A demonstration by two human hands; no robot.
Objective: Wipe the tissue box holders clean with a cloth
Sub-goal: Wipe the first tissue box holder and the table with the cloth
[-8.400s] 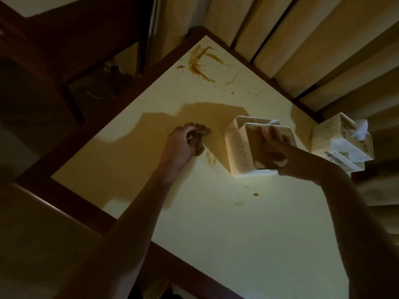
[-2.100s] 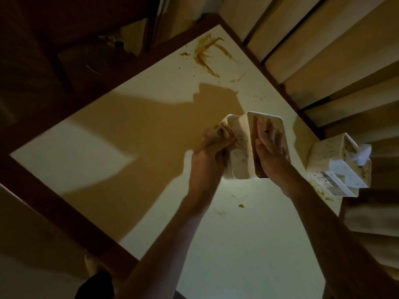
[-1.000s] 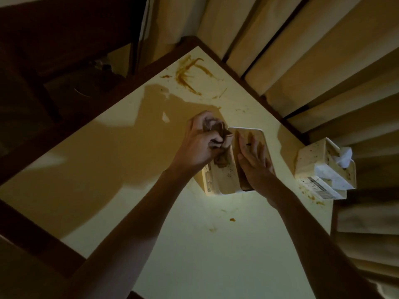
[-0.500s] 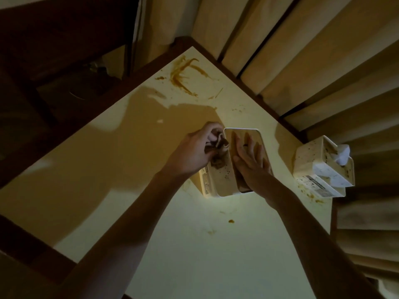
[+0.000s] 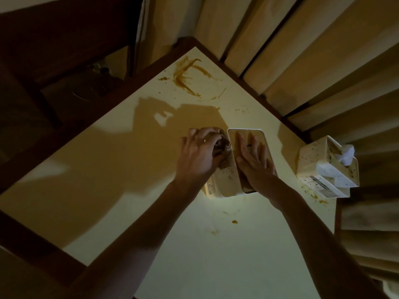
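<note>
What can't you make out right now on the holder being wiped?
Head view only:
- Cloth: mostly covered by the left hand.
- Holder inside: blocked by the right hand.
- Its far side faces away.
- Second holder: label print too small.

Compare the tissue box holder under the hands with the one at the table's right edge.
The near holder lies tipped over, open side showing, no tissue visible; the far holder has a white tissue poking out. The near holder is held by the right hand while the left hand rubs a cloth on it; the far holder is untouched. Both are cream and brown-speckled.
</note>
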